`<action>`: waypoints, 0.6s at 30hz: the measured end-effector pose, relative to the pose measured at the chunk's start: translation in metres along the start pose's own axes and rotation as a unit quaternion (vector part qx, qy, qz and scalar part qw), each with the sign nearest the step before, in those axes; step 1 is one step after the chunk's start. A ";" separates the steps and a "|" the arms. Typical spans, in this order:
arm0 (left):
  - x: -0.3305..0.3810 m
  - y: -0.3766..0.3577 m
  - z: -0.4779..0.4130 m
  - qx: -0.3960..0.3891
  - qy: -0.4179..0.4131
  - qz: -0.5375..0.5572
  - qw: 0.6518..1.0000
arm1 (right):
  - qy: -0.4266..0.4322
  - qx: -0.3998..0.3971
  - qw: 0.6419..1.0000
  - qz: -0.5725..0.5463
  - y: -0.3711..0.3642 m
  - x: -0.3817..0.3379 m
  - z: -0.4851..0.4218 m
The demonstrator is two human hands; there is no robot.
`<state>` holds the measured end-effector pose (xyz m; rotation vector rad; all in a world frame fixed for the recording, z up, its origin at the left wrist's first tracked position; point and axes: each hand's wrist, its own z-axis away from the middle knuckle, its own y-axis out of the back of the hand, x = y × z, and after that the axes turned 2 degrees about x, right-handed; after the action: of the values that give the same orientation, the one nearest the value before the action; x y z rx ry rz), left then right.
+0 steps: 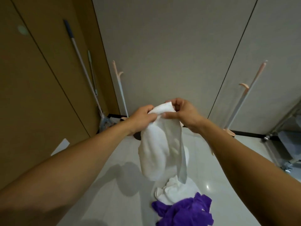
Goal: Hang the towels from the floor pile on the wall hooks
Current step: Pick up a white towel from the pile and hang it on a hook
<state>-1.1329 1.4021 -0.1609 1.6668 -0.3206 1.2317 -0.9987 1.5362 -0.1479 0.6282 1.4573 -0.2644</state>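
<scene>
Both sets of fingers [151, 119] are pinching the bunched top edge of the white towel [154, 154], with the left hand [140, 119] and right hand [185, 115] almost touching and both arms reaching forward. The towel's long axis is hanging toward 6 o'clock over the floor pile [182, 209]. The left hook [120, 73] at 10 o'clock is looking nearer than the right hook [243, 85] at 2 o'clock.
</scene>
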 end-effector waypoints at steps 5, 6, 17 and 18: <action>0.016 0.033 0.042 0.050 0.004 0.026 0.998 | -0.012 -0.061 0.989 -0.132 -0.012 -0.027 0.012; 0.022 0.036 0.050 0.039 0.008 0.033 0.999 | 0.006 -0.046 0.989 -0.142 -0.018 -0.033 0.013; 0.051 0.088 0.127 0.157 0.046 0.225 0.961 | 0.123 -0.088 0.977 -0.147 -0.083 -0.084 0.033; 0.051 0.092 0.133 0.143 0.060 0.274 0.949 | 0.123 -0.094 0.977 -0.146 -0.089 -0.085 0.034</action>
<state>-1.0975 1.2661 -0.0658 1.7993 -0.5775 1.8580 -1.0274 1.4279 -0.0862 0.2988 1.7917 -0.2803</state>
